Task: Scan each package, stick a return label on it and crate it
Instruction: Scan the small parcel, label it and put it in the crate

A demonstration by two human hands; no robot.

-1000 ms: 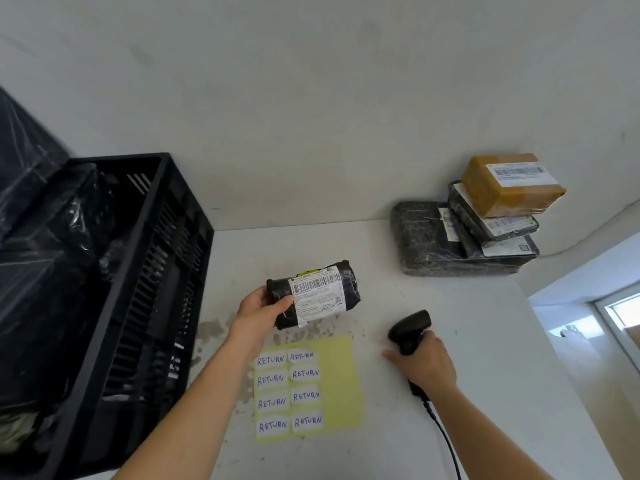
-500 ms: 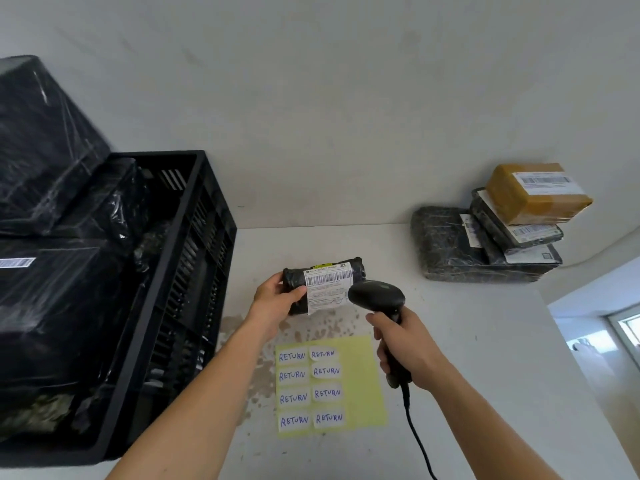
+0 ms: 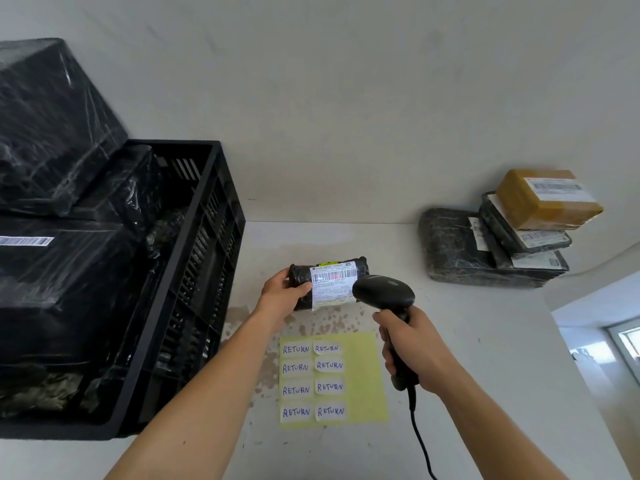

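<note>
A small black-wrapped package [image 3: 329,283] is held clear of the white table [image 3: 485,341] at mid-scene, above the yellow sheet of return labels [image 3: 330,379]. It is gripped at its nine o'clock end by the left hand [image 3: 282,294], thumb laid across the front and fingers curled behind. The scanner [image 3: 384,295] is clenched by its handle in the right hand [image 3: 414,348], with its head set just beside the package's white shipping label [image 3: 334,285], towards three o'clock; whether they touch cannot be told.

Handling is judged easy: the package looks light, being carried by one end in a single hand, and its crinkled plastic wrap suggests something softish and slippery, so a wrap-around grip at an end or the middle is favoured over a fingertip pinch. Nothing fragile can be confirmed.

The long axis is laid from nine o'clock to three o'clock, roughly level, the three o'clock end lifted slightly. The barcode face is turned towards the camera and scanner.

The black crate [image 3: 194,271] is seen at nine o'clock, already loaded; more parcels [image 3: 491,247] are stacked at two o'clock.
</note>
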